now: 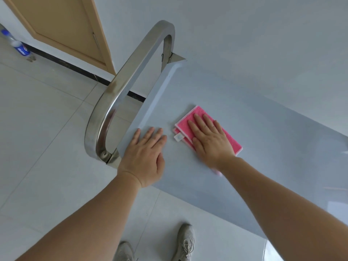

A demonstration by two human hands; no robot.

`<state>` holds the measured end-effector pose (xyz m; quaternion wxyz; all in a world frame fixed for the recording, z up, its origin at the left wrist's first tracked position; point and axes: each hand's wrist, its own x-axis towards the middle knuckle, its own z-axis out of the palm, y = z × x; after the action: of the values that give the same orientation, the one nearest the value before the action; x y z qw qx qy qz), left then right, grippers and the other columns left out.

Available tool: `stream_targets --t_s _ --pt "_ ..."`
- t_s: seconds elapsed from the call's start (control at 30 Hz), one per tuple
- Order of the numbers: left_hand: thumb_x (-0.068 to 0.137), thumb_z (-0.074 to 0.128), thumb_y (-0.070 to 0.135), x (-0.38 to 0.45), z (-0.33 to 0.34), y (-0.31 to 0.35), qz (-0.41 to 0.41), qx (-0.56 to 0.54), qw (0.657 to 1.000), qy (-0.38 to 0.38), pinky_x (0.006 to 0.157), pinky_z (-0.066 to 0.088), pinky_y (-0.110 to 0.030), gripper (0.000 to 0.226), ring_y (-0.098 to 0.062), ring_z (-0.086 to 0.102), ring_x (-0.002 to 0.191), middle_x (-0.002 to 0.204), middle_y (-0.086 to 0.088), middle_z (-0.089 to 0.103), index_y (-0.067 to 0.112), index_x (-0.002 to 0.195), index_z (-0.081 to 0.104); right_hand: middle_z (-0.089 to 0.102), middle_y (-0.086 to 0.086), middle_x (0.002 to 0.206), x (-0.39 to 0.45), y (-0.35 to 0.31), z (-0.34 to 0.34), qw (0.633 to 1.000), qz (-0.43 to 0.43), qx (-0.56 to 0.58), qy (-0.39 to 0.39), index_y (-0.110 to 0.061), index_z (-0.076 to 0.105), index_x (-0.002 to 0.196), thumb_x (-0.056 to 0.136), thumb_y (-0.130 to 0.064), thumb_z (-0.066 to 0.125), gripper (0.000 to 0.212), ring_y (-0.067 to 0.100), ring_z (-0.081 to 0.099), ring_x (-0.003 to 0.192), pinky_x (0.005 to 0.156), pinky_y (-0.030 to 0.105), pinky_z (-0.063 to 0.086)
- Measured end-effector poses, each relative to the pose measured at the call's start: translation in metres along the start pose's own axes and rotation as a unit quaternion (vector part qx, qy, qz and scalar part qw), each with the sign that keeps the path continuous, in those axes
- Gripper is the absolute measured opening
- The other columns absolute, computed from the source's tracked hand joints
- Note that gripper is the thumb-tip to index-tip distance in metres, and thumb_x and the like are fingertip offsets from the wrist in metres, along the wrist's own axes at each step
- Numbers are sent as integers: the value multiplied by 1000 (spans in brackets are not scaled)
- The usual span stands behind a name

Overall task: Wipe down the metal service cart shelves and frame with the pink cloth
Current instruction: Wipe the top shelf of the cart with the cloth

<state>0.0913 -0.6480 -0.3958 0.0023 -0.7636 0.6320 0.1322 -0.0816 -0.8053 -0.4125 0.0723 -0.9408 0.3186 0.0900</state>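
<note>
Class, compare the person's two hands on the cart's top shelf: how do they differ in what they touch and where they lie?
The right hand presses flat on the pink cloth; the left hand rests on the bare top shelf with nothing under it. The left hand lies near the steel handle at the shelf's end; the right hand lies farther from it. Both hands are flat, with straight fingers.

Both bare forearms reach forward from the bottom corners, the left hand (pixel 144 154) lying palm down with its 4 fingers straight and thumb spread to the right, the right hand (pixel 211 138) likewise flat, palm down, fingers extended and slightly splayed.
</note>
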Motion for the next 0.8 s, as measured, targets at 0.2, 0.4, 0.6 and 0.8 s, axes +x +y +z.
stream_targets --t_s 0.2,0.4,0.6,0.8 --pt "85 17 32 -2 -4 1 -2 4 1000 -11 117 13 -47 62 -23 26 141 152 -2 31 15 141 38 -1 -5 158 67 44 -17 999 34 -6 7 -32 1 147 91 -48 9 59 16 -7 145 116 38 -5" --pt "84 11 34 -3 -4 1 -2 -10 1000 -23 118 0 -44 65 -20 14 144 156 1 19 17 145 28 -1 -3 158 119 64 -34 998 59 -5 26 -29 4 148 95 -43 15 56 19 -6 145 117 40 -3" --pt "82 8 36 -3 -3 1 -2 -15 1000 -12 117 -9 -42 69 -19 5 146 158 1 8 18 148 18 -4 1 158 164 49 -44 998 54 -22 27 -26 0 148 96 -41 11 56 21 -6 145 117 44 -4" --pt "84 13 35 -3 -1 0 -2 -10 1000 -14 116 -11 -42 66 -19 5 146 158 1 9 18 148 17 -5 1 158 204 18 -49 999 -13 -33 21 -25 -3 148 95 -42 6 56 22 -9 145 117 45 -5"
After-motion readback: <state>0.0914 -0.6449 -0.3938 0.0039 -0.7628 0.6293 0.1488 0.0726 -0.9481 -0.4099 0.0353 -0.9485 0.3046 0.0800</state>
